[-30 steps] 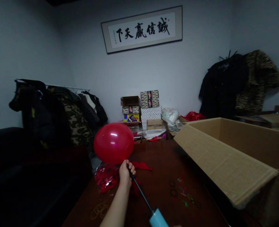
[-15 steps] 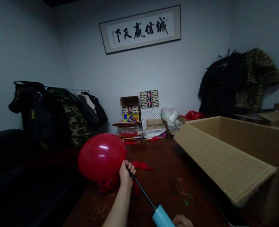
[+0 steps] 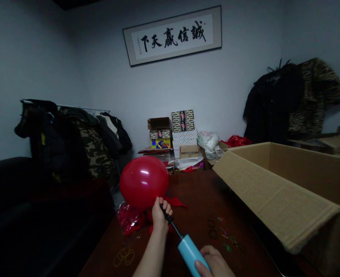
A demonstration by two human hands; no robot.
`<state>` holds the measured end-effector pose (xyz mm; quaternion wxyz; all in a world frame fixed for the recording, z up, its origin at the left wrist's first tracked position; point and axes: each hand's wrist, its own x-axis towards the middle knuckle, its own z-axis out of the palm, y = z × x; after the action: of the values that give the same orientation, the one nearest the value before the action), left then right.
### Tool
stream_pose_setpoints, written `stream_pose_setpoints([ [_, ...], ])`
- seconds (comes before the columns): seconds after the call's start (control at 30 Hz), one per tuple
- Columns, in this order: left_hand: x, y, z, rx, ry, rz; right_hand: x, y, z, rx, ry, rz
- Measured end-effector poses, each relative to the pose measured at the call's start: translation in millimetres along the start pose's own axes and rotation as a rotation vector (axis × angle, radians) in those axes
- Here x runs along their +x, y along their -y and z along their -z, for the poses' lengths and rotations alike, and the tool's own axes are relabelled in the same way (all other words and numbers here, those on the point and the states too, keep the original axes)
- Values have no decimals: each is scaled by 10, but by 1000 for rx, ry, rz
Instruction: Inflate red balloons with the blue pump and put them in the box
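A round, inflated red balloon point(image 3: 144, 181) stands out past my left hand point(image 3: 162, 215). The fingers of that hand are wrapped round the black end of a hand balloon pump point(image 3: 190, 252), where the balloon's neck meets it; the neck itself is hidden. A dark rod runs from this end into the pump's light blue barrel. My right hand point(image 3: 213, 261) is closed round the barrel at the bottom edge, partly out of the frame. Just beyond my left hand lie a clear bag of red balloons point(image 3: 129, 219) and a loose flat red piece point(image 3: 175, 202).
A large open cardboard box point(image 3: 276, 192) takes up the table's right side. Yellowish bands point(image 3: 124, 256) lie at the left front, small coloured bands point(image 3: 226, 234) at the right. Stacked boxes point(image 3: 183, 130) stand at the far end, with a black sofa point(image 3: 43, 223) on the left.
The balloon swung left and down, then back right and is a little smaller in view. My right hand has come into view with the barrel, which has slid nearer my left hand, shortening the visible rod.
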<state>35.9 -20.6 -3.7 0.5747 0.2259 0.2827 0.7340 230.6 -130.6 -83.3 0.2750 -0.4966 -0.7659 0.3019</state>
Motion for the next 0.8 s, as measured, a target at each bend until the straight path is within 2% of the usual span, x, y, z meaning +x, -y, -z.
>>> stream_pose_setpoints([
  [0.07,-57,66,-47,15,18,11,91,157,52,38,30,-4],
  [0.17,-115,114,-102,41,36,36,193,294,75,107,-14,-42],
  [0.37,-190,156,-180,100,72,-27,276,306,33,123,-14,-27],
  [0.47,-243,270,-234,102,92,-27,403,381,77,149,-120,-26],
  [0.57,-284,388,-269,133,113,-6,564,468,125,152,-232,37],
  [0.8,-336,411,-261,174,113,-84,640,473,115,109,-329,36],
])
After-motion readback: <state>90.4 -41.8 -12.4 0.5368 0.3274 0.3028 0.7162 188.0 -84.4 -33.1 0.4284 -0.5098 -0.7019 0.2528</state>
